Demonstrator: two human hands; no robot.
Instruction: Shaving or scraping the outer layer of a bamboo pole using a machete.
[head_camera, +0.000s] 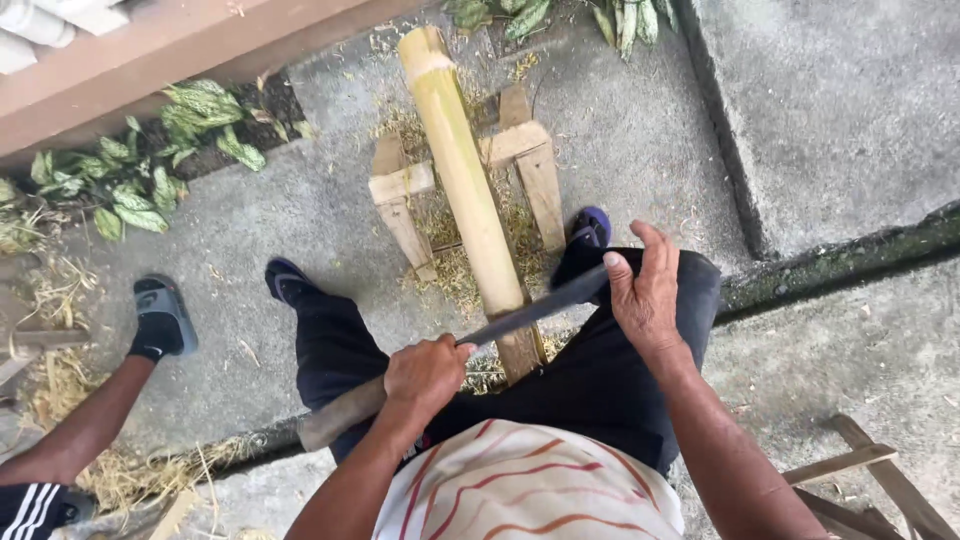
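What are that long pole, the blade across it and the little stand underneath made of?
The pole looks like bamboo: yellow-green skin, a node ring near its top. The blade seems dull grey metal, its handle apparently wood. The stand looks like rough unpainted timber.

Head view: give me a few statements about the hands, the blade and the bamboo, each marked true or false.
1. The left hand grips the handle of the blade. True.
2. The right hand is shut around the bamboo. False: it presses on the far end of the blade, fingers extended.
3. The blade lies across the bamboo. True.
4. The bamboo lies flat on the concrete. False: it leans on a wooden stand.
5. Another person's foot wears a sandal at left. True.
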